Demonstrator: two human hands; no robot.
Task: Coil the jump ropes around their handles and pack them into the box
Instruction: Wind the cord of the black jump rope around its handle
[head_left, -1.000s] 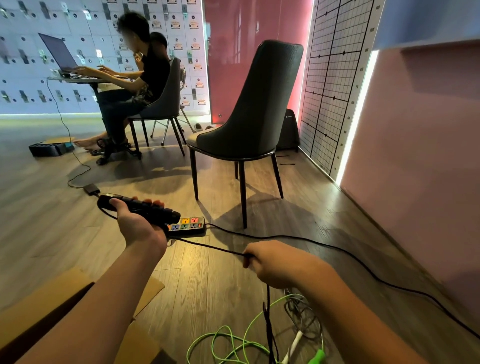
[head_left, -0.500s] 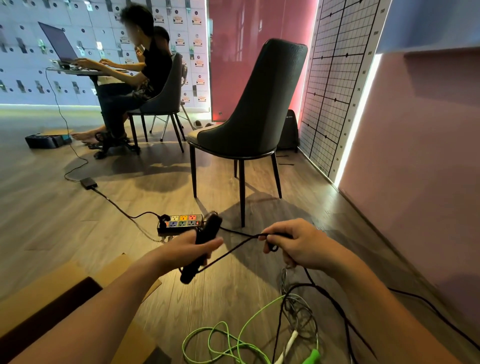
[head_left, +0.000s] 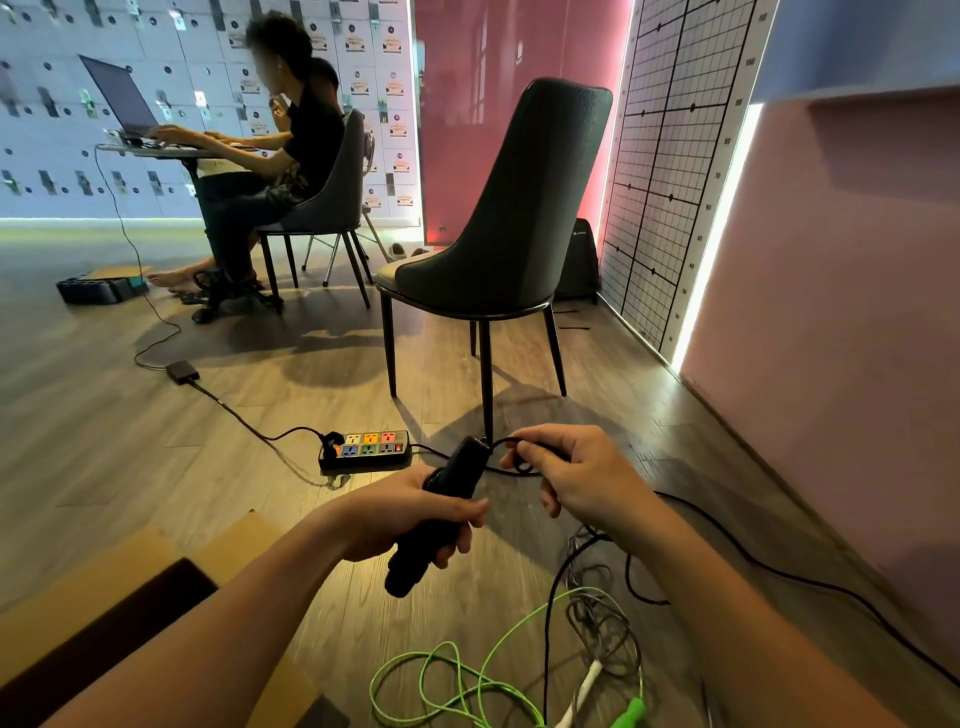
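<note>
The black jump rope handle (head_left: 415, 564) sits just below the centre of the frame, tilted, its top end leaning up and to the right. The left hand (head_left: 400, 519) grips it round the middle, fingers (head_left: 467, 506) clenched about it. Whether one handle or two are in that grip cannot be told. From the top end the black rope (head_left: 545, 670) arcs in a short loop to the right hand (head_left: 582, 478), whose thumb and fingers (head_left: 524, 457) pinch it just beside the handle. Below the right hand the rope drops to the wooden floor (head_left: 130, 441) and runs down to the bottom edge.

On the floor at lower centre lies a loose green rope (head_left: 431, 675) with a green handle (head_left: 628, 712), tangled with a grey rope (head_left: 597, 618) and a white handle (head_left: 587, 680). The cardboard box (head_left: 234, 540) stands open at the lower left, under the left forearm.

Just beyond the hands, a power strip (head_left: 366, 449) with coloured sockets lies on the floor. Behind it stands a dark chair (head_left: 498, 234). At the upper left a person sits at a table (head_left: 156, 151) with a laptop (head_left: 119, 98). A grid board (head_left: 670, 182) leans along the wall at the upper right
</note>
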